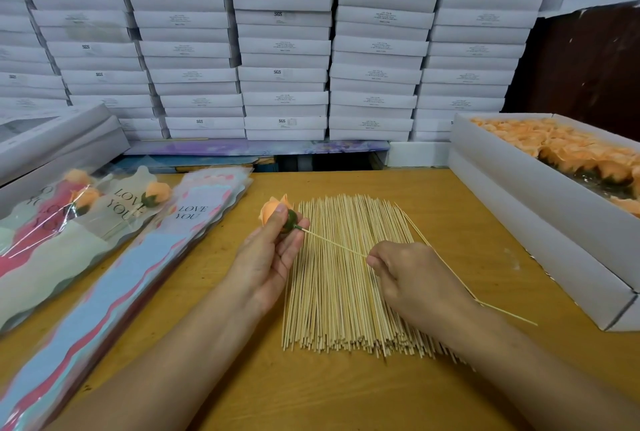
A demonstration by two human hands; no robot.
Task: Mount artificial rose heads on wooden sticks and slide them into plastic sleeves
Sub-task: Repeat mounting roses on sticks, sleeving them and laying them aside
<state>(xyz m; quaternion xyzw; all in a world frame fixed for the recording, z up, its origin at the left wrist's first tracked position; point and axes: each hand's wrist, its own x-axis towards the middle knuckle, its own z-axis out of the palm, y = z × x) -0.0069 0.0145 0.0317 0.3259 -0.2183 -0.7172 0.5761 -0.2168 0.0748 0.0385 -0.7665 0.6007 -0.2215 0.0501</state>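
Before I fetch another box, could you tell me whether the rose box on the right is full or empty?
Partly full: the box holds many orange rose heads, with a bare patch at its near end.

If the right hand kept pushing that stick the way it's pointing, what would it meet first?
Probably the green base of the rose head gripped in the left hand; the stick in the right hand already points into it.

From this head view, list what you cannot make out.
- Small print on the stacked white boxes: too small.
- Stick tip: hidden inside the rose head that the left hand grips.
- Stick's middle: covered by the right hand.
- Box of rose heads: cut off by the right edge.
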